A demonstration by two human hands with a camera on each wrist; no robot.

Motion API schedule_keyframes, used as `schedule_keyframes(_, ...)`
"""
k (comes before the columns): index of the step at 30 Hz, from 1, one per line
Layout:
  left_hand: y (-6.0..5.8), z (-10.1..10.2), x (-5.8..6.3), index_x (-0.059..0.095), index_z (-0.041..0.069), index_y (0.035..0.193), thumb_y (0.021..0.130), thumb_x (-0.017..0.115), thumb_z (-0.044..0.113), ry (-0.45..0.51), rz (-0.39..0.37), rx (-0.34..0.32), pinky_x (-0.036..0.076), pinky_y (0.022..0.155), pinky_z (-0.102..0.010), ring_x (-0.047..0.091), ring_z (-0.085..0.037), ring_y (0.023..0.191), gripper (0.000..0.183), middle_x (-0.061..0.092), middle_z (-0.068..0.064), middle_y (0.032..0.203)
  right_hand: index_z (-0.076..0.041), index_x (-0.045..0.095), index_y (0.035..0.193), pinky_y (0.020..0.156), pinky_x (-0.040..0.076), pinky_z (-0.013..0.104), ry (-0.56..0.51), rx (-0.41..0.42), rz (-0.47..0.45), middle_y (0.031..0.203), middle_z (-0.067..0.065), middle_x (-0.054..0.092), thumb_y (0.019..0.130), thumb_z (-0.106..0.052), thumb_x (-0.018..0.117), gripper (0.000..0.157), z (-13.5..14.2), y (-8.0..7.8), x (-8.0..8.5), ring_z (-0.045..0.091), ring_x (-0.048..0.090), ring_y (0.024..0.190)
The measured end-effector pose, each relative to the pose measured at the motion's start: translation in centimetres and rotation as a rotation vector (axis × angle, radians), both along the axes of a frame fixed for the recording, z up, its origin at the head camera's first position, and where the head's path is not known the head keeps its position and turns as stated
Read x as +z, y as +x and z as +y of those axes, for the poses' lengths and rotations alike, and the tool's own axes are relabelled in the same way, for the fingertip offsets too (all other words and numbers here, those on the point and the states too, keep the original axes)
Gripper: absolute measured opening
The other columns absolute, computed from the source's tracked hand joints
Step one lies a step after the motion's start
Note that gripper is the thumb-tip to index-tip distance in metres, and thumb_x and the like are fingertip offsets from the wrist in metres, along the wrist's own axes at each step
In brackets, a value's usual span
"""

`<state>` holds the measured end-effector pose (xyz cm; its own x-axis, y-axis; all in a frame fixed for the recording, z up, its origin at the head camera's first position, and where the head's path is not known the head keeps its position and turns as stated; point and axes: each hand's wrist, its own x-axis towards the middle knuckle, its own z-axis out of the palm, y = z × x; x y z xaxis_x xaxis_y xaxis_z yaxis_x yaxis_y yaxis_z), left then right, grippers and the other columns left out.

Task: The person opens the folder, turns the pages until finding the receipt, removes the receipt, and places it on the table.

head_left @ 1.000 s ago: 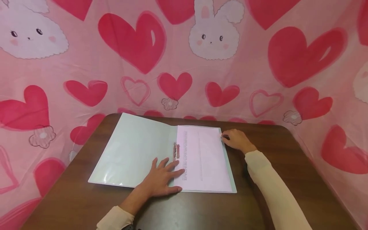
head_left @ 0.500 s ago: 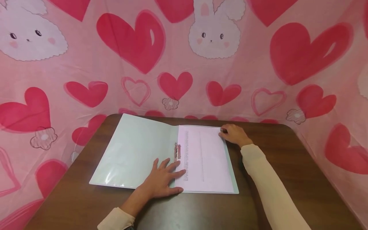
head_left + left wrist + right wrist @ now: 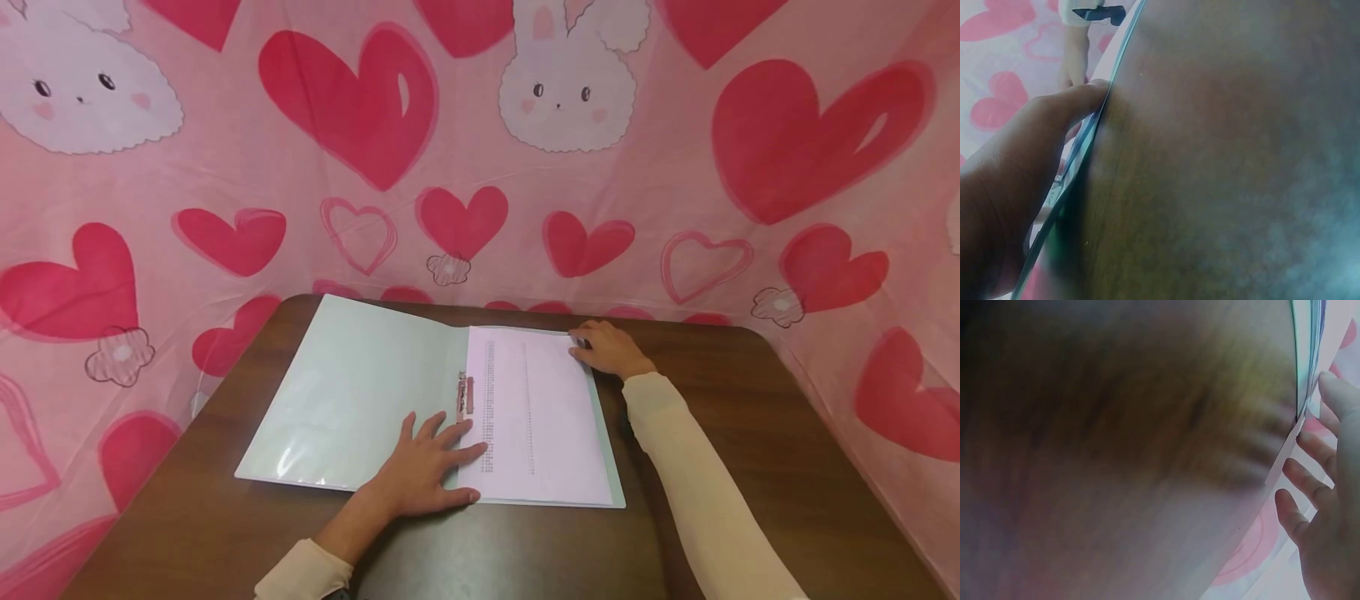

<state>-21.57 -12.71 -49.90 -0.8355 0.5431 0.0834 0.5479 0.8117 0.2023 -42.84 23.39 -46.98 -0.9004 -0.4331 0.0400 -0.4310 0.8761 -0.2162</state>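
Open folder (image 3: 360, 392) on the brown table (image 3: 720, 392), printed paper (image 3: 555, 425) at right; left hand (image 3: 422, 471), fingers spread, rests across its near spine; right hand (image 3: 611, 348) at the paper's far right corner, pinch uncertain.

Your table (image 3: 525, 554): dark brown wood grain, far corners rounded, a soft sheen toward your near side | lying directly on it: one pale green clip folder (image 3: 360, 392), opened out, its left cover (image 3: 300, 450) glossy, its spine (image 3: 453, 354) running away from you, set toward the table's far edge
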Motion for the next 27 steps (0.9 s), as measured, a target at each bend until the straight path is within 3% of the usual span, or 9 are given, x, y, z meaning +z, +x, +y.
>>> schedule_keyframes(11, 0.3, 0.1, -0.2, 0.047, 0.044, 0.149, 0.088, 0.046, 0.078, 0.001, -0.012, 0.006, 0.022, 0.115, -0.078, 0.038, -0.042, 0.149, 0.07, 0.043, 0.003, 0.163, -0.007, 0.07, 0.129, 0.111, 0.047, 0.057, -0.03, 0.005, 0.04, 0.128, 0.017, 0.066, 0.094, -0.028, 0.07, 0.04, -0.6, 0.3, -0.1, 0.035, 0.059, 0.121)
schedule_keyframes(18, 0.4, 0.1, -0.3, 0.046, 0.044, 0.15, 0.088, 0.045, 0.078, 0.006, -0.034, 0.005, 0.021, 0.116, -0.078, 0.036, -0.043, 0.15, 0.07, 0.041, 0.003, 0.164, -0.006, 0.073, 0.119, 0.099, 0.056, 0.051, -0.126, -0.016, 0.017, 0.108, 0.013, 0.074, 0.094, -0.022, 0.071, 0.029, -1.1, 0.5, -0.2, 0.028, 0.064, 0.097)
schedule_keyframes(27, 0.3, 0.0, 0.0, 0.042, 0.047, 0.151, 0.088, 0.042, 0.08, -0.013, -0.037, 0.007, 0.018, 0.117, -0.077, 0.033, -0.041, 0.153, 0.071, 0.038, 0.005, 0.166, -0.004, 0.073, 0.111, 0.087, 0.06, 0.047, -0.195, -0.056, -0.007, 0.092, 0.011, 0.074, 0.097, -0.019, 0.067, 0.021, -1.0, 0.1, -0.4, 0.023, 0.062, 0.081)
